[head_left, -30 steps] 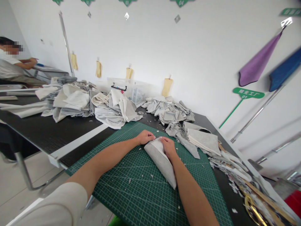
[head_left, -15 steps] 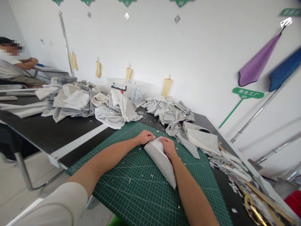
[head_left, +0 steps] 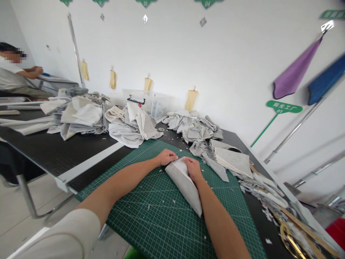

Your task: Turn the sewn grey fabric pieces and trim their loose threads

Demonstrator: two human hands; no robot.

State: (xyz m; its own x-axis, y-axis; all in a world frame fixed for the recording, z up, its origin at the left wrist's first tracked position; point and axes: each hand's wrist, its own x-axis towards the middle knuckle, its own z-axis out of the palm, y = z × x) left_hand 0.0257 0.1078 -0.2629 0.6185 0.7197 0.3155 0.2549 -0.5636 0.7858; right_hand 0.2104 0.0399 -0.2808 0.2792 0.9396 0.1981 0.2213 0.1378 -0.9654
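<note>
A folded piece of grey cloth (head_left: pixel 184 187) with a white inner side lies slantwise on the green cutting mat (head_left: pixel 134 219). My right hand (head_left: pixel 193 168) is closed on its upper right part, thumb and fingers pinching near the far end. Close beside it, my left hand (head_left: pixel 167 157) is closed too, its fingertips pinched at the far edge of the same cloth. Just what sits between the left fingertips is small and partly hidden. The near end of the cloth tapers to a point beside my right forearm.
Piles of grey and white cloth (head_left: pixel 83 115) stand on the black table, with a clear plastic box (head_left: pixel 161 102) behind. Grey scraps (head_left: pixel 196 127) lie at the back. To the right are cloth strips, wooden rulers and gold-handled scissors (head_left: pixel 287 237). A person (head_left: pixel 13 77) sits far left.
</note>
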